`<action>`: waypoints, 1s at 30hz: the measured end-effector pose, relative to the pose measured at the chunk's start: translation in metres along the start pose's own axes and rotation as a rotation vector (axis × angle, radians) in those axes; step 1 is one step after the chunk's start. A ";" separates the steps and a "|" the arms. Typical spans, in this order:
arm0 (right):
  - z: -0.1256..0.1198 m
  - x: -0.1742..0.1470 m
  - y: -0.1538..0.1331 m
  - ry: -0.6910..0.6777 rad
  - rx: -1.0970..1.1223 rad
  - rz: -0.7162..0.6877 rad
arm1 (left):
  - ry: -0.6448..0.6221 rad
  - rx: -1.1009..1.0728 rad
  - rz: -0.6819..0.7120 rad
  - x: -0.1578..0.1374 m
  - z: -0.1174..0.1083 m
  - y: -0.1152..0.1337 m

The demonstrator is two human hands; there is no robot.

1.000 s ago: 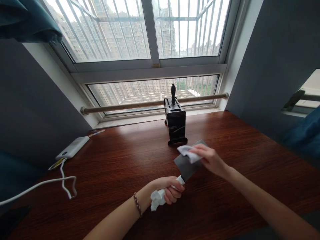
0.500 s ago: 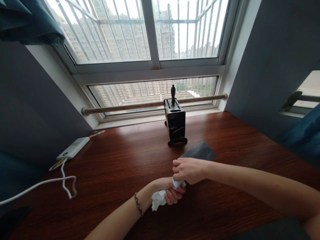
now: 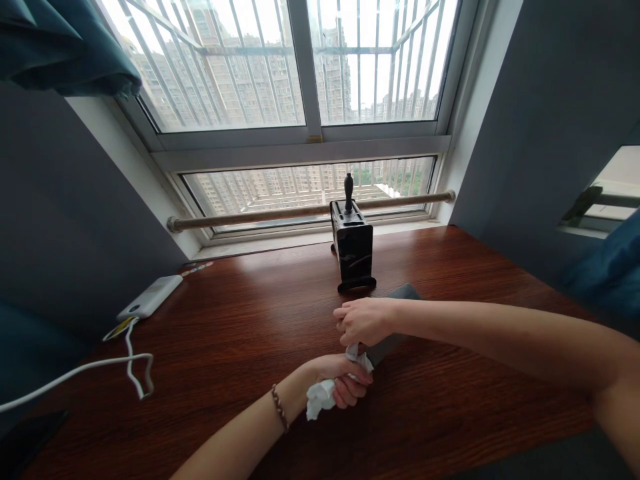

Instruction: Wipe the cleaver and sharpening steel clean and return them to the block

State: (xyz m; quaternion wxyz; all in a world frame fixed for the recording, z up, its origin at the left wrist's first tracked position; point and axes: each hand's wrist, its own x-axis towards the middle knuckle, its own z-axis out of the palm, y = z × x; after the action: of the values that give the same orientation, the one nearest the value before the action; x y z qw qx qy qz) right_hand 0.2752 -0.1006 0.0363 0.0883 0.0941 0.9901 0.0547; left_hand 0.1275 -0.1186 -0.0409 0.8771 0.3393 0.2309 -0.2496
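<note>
- Left hand (image 3: pixel 341 382) is closing its grip around a handle wrapped in crumpled white tissue (image 3: pixel 320 397); fingers fully curled, tissue bunching out below the fist. A beaded bracelet (image 3: pixel 279 408) is sitting on that wrist.
- The handle belongs to a cleaver (image 3: pixel 395 320) with a broad dark-grey blade, lying low over the worktop (image 3: pixel 240 333), just in front of the knife block (image 3: pixel 353 243) and slightly to its right. Much of the blade is hiding behind the right forearm.
- Right hand (image 3: pixel 363 321) is crossing over the blade, sitting directly above the left fist and nearly touching it. Fingers are curling in at the blade's base; a bit of white tissue is showing just beneath them. Cannot tell whether the grip is truly pinching the tissue or only pressing on it.
- Knife block is standing upright, one dark handle sticking out of its top.
- Well to the left of the knife block, a white power bank (image 3: pixel 150 297) is lying on the worktop, a white cable (image 3: pixel 100 363) trailing from it.
</note>
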 end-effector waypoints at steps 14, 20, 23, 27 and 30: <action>-0.009 -0.017 0.010 0.087 0.456 0.612 | 0.025 0.037 0.069 -0.005 0.009 -0.001; -0.003 -0.014 0.004 0.013 0.451 0.540 | 0.013 0.033 0.054 -0.004 0.006 -0.003; -0.001 -0.029 0.014 -0.016 0.482 0.512 | 0.006 0.033 0.056 -0.003 0.005 -0.004; 0.004 -0.053 0.025 -0.013 0.561 0.500 | -0.003 0.029 0.048 -0.003 0.005 -0.003; 0.009 -0.061 0.030 0.028 0.619 0.517 | 0.002 0.026 0.050 -0.004 0.006 -0.002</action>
State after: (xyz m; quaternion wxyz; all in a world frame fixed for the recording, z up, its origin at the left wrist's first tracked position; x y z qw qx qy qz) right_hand 0.3408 -0.0823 0.0410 0.0257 0.3617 0.9045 -0.2246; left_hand 0.1246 -0.1233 -0.0354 0.8783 0.3567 0.2198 -0.2304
